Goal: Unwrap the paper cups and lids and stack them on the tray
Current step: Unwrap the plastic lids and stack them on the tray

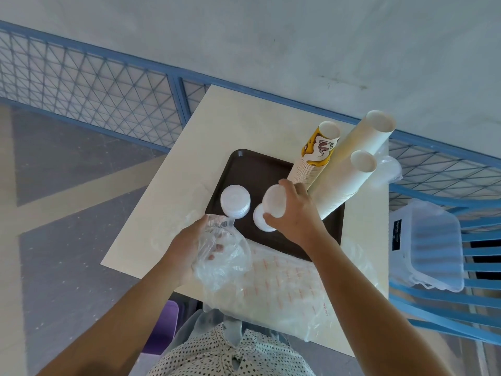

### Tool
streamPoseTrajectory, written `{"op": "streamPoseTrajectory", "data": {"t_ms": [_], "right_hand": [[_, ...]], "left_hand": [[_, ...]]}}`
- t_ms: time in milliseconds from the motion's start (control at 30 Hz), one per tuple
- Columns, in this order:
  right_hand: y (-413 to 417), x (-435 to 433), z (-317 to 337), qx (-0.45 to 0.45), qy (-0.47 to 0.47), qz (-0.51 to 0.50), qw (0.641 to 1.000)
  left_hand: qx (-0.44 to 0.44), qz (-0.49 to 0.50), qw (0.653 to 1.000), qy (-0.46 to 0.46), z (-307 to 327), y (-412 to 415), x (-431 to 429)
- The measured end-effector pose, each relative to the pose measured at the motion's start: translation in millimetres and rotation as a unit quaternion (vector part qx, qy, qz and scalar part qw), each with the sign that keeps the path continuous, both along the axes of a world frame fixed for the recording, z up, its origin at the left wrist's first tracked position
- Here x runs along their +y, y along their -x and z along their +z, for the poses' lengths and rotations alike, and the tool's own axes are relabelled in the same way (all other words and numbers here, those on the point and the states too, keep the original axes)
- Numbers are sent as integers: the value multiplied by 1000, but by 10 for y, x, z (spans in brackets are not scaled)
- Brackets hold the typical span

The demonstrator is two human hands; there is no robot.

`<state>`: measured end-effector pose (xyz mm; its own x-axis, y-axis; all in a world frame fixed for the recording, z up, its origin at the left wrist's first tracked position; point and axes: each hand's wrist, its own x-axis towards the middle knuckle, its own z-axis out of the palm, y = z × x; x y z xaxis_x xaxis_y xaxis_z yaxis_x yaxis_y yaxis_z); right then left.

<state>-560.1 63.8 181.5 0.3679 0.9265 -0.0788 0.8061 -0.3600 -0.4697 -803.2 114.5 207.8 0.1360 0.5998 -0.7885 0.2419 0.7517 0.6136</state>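
Lids are being held above the tray, right hand fingers clamped round them (wrapper being gripped by left hand); square lowering onto the lid stack is being advised

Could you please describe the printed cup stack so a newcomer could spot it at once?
Start at the brown tray on the cream table. At its right side, left of two plain white cup stacks, stands the printed cup stack, alone in having a yellow patterned top cup.
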Motion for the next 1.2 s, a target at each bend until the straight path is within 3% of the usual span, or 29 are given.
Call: {"op": "streamPoseTrajectory", "data": {"t_ms": [133, 467, 767, 1200], "right_hand": [[-19, 50, -378, -37, 82, 12, 996], [51, 305, -829, -71, 172, 20, 982], [172, 328, -989, -41, 147, -11, 988], [229, 359, -1115, -70, 133, -34, 988]], "left_hand": [[22, -27, 999, 33, -18, -77, 40], [40, -56, 996, 57, -60, -150, 87], [29, -69, 996, 52, -135, -110, 113], [6, -45, 997, 58, -200, -146, 118]]}}
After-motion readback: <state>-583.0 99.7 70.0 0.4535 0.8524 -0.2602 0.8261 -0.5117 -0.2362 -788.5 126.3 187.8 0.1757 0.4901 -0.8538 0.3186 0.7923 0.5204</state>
